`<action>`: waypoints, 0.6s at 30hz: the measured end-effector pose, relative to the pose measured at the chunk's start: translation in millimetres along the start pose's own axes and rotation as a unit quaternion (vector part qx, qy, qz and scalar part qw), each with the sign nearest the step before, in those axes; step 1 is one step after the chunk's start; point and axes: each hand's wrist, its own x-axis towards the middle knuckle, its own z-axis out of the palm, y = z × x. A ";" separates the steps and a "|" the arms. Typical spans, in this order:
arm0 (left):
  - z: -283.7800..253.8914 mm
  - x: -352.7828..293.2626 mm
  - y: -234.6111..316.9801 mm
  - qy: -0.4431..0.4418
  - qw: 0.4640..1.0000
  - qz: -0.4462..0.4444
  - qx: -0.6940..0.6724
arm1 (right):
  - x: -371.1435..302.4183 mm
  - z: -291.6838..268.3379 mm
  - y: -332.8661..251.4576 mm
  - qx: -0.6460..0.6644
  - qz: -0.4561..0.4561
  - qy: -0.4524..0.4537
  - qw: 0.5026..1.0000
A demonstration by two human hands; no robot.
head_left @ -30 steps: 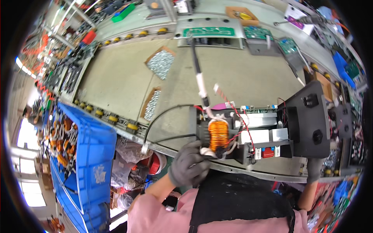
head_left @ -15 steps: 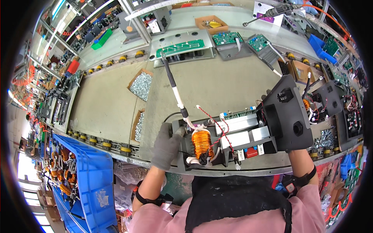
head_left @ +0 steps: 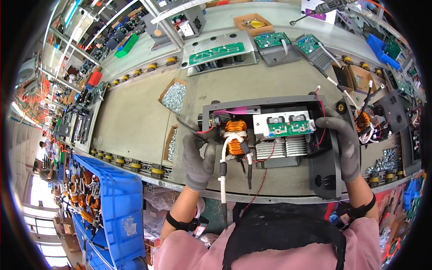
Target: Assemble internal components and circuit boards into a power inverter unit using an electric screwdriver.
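Observation:
Between my gloved hands is a dark grey metal chassis (head_left: 265, 102), tilted on the workbench. My left hand (head_left: 196, 157) is closed round its left end, and my right hand (head_left: 345, 141) grips the end panel (head_left: 326, 173) on the right, thumb reaching inwards. Inside sit a copper-wound coil (head_left: 236, 135), a silver block carrying a small green circuit board (head_left: 290, 129), and a finned heatsink (head_left: 279, 147). A black-and-white cable (head_left: 223, 180) hangs from the coil over the bench's front edge. Thin twisted red wires (head_left: 262, 180) dangle beside it.
Cardboard boxes of screws (head_left: 174, 96) lie left of the chassis. Behind it stand a metal plate with a green board (head_left: 216, 53) and smaller boards (head_left: 272, 40). At right is another coil unit (head_left: 362, 121). A blue crate (head_left: 121, 202) of coils stands lower left.
The chassis has been rolled over between my hands, so the heatsink and small board now show. The cable that stood upward now hangs toward me. My right hand has come into view.

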 end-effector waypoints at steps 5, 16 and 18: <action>-34.5 4.9 11.9 0.146 0.986 0.034 0.067 | 13.7 -19.0 -20.9 -0.006 0.038 0.013 0.999; -9.0 18.3 48.2 0.040 0.920 0.110 0.375 | 117.3 108.5 -37.9 -0.518 -0.292 -0.304 0.745; -2.9 10.9 45.9 0.011 0.966 -0.039 0.257 | 120.0 134.8 -31.9 -0.568 -0.265 -0.289 0.724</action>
